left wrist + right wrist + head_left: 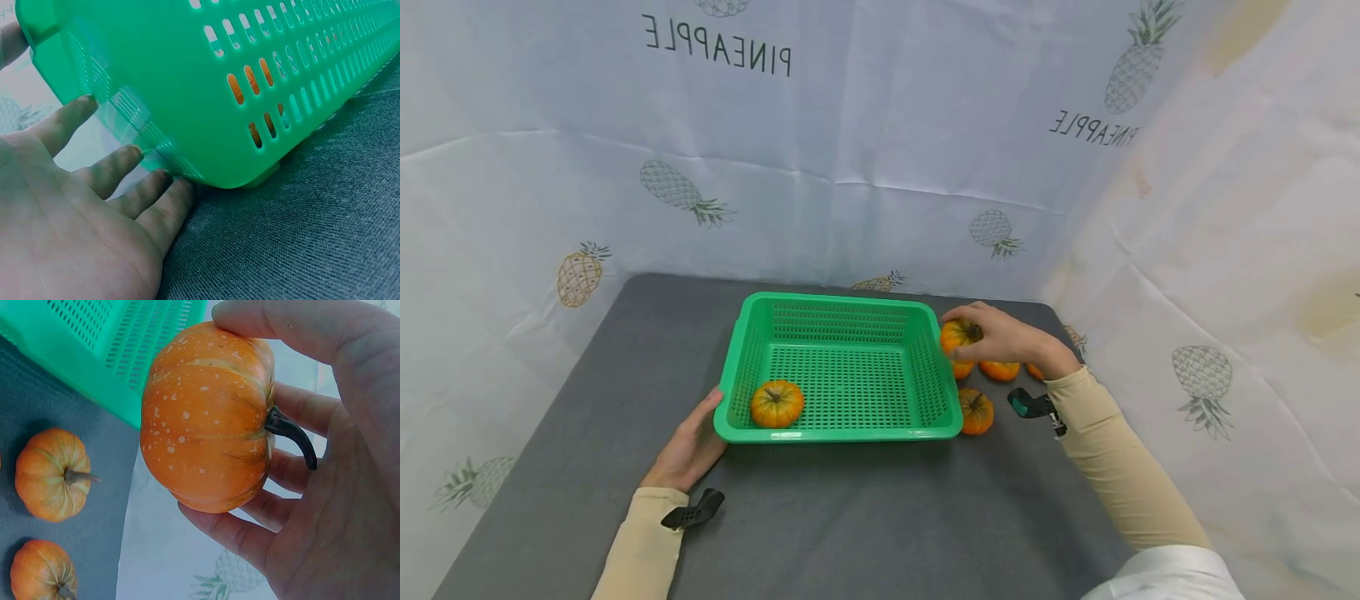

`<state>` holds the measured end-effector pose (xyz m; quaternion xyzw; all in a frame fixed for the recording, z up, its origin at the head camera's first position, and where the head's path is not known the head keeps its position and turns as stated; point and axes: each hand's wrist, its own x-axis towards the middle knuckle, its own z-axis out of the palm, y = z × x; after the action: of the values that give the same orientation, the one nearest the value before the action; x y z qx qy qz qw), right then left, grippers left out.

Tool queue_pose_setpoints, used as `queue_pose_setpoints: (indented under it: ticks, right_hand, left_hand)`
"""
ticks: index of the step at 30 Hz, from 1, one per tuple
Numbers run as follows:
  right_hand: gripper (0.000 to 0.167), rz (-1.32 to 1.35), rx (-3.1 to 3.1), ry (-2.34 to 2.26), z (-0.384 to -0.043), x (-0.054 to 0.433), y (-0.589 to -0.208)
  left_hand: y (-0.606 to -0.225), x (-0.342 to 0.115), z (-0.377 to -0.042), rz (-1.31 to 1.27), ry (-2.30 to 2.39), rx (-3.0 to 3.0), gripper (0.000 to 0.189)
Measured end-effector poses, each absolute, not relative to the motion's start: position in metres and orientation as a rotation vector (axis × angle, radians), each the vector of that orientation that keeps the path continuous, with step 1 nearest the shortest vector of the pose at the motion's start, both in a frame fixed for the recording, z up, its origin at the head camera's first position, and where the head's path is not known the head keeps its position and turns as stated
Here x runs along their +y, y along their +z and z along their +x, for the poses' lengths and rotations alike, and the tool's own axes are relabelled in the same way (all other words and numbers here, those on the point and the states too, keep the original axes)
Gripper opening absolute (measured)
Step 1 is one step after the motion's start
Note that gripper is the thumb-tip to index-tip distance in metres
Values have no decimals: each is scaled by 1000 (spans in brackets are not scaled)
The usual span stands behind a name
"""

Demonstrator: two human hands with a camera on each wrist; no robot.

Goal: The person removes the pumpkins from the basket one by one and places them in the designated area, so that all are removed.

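A green plastic basket [842, 435] stands on the table with one small orange pumpkin [777, 404] in its front left corner. My left hand [688, 446] is at the basket's left end. In the left wrist view its fingers [115, 169] are spread, fairly straight, and touch the outer wall. My right hand [1003, 335] holds another pumpkin [206, 419] between thumb and fingers, its dark curved stem towards the palm. That pumpkin is raised just beyond the basket's right rim, over the pumpkins on that side.
Right of the basket, several more pumpkins lie on the dark grey tablecloth [850, 517]: one near the front corner [975, 412], others [1000, 371] partly behind the right hand. White pineapple-print curtains [880, 125] hang behind and at both sides.
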<state>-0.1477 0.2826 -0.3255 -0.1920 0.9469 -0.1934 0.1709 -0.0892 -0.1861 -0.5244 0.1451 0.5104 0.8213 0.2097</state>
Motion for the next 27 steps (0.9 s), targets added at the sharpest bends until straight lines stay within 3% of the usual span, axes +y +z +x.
queue_pose_setpoints:
  ticks: [27]
  right_hand:
    - [60,-426,2736,-579,-146,321,-332]
  left_hand:
    - [-524,-187,-90,401,2275,1424,56]
